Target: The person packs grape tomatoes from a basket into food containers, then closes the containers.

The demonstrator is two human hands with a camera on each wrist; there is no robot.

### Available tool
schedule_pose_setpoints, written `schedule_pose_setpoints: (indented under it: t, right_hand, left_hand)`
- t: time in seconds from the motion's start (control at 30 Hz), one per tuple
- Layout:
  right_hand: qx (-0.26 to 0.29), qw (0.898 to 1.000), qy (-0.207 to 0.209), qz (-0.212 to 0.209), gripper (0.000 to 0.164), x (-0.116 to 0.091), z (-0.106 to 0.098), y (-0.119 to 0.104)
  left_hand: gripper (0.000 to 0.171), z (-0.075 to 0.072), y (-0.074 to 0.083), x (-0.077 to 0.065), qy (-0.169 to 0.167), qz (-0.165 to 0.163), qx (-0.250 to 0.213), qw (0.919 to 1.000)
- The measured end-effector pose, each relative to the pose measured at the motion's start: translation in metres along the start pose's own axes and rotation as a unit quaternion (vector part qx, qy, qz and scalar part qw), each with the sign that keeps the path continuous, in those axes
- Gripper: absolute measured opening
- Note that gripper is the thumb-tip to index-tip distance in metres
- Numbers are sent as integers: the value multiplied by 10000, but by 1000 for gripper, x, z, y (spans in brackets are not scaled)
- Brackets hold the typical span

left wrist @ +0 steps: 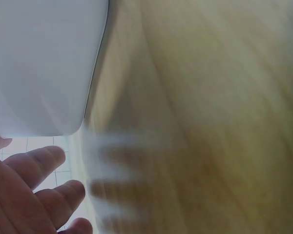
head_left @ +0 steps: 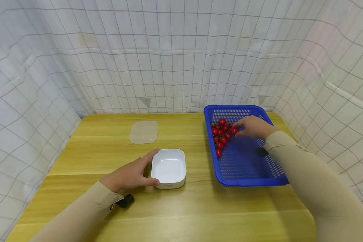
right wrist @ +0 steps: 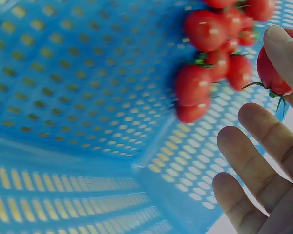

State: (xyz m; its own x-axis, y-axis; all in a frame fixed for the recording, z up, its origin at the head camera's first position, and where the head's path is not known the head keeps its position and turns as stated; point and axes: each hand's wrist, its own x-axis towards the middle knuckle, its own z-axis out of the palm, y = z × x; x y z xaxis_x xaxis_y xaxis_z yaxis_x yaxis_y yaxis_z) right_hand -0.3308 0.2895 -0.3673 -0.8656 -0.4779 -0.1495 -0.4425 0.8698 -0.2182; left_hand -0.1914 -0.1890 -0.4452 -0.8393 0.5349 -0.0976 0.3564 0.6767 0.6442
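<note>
My left hand (head_left: 131,174) lies spread at the left side of a square white dish (head_left: 168,166). Its thumb touches the front left corner and its index finger reaches the back left corner; the other fingers extend loosely beside the wall in the left wrist view. Inside a blue plastic basket (head_left: 245,182), my right hand (head_left: 252,127) pinches a red cherry tomato (right wrist: 268,73) with a green stem between thumb and index finger. Its other three fingers are held apart from it. More cherry tomatoes (head_left: 220,137) are heaped along the basket's left side.
A flat translucent lid (head_left: 144,132) lies behind the dish, to its left. All of it rests on a yellow wooden table (head_left: 181,215). White checked curtains (head_left: 169,67) surround the table at the back and both sides.
</note>
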Motion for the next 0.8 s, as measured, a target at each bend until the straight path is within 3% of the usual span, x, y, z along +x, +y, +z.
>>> schedule_pose_setpoints:
  t: [0.37, 0.8]
  right_hand:
    - [65, 9990, 312, -315, 48, 0, -25, -48]
    - [-86, 9907, 317, -1318, 31, 7, -30, -103]
  left_hand:
    - [118, 2, -1, 2, -53, -28, -114, 9999]
    - [120, 2, -1, 2, -70, -91, -117, 9999]
